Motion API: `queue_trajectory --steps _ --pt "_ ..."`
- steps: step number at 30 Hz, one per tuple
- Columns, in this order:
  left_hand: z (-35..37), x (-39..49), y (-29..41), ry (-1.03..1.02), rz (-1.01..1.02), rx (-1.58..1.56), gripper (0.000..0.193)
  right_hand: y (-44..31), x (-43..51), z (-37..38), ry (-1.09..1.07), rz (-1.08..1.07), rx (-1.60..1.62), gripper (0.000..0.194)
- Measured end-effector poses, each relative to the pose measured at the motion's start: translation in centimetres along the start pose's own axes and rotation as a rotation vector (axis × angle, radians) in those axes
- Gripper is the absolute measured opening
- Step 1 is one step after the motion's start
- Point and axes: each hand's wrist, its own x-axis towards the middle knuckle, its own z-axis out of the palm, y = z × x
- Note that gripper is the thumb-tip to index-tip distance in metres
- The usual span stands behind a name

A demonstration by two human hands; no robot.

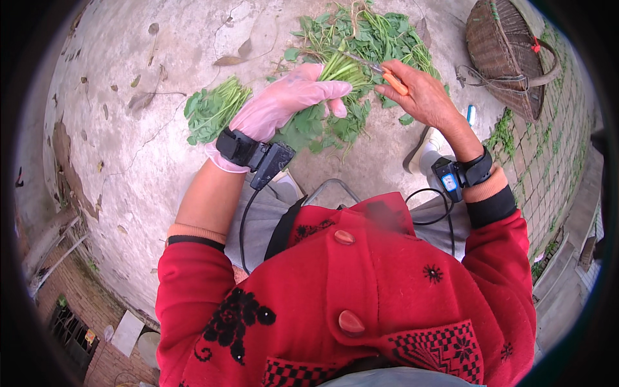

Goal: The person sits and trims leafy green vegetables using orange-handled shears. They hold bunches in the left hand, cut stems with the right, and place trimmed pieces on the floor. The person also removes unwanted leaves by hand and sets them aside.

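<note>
My left hand (295, 96), in a thin pinkish plastic glove, is closed around a bunch of leafy greens (342, 70). The pale green stems point away from me, and leaves hang below the glove. My right hand (423, 94) is bare and grips a small cutting tool (396, 83) by its orange handle. Its thin metal blade reaches the stem ends; whether it is a knife or scissors cannot be told. Just beyond both hands, a loose pile of greens (391, 36) lies on the concrete. Left of the glove lies a separate bundle of greens (213, 109).
A woven basket (503, 58) with a curved handle rests at the far right, by mossy paving (537, 164). Near my shoe (428, 145) lies a small blue-and-white object (471, 115). Dry leaves (229, 61) dot the cracked concrete (130, 159). Cables hang from both wrist-worn devices.
</note>
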Motion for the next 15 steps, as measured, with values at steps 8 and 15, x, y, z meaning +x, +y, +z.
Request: queue_trajectory --steps 8,15 --pt "-0.1 0.2 -0.2 -0.006 0.007 -0.115 0.022 0.6 0.8 0.4 0.052 -0.020 0.332 0.035" --pt "1.1 1.4 -1.0 -0.078 0.173 -0.177 0.022 -1.1 1.1 0.2 -0.013 0.277 1.096 0.048"
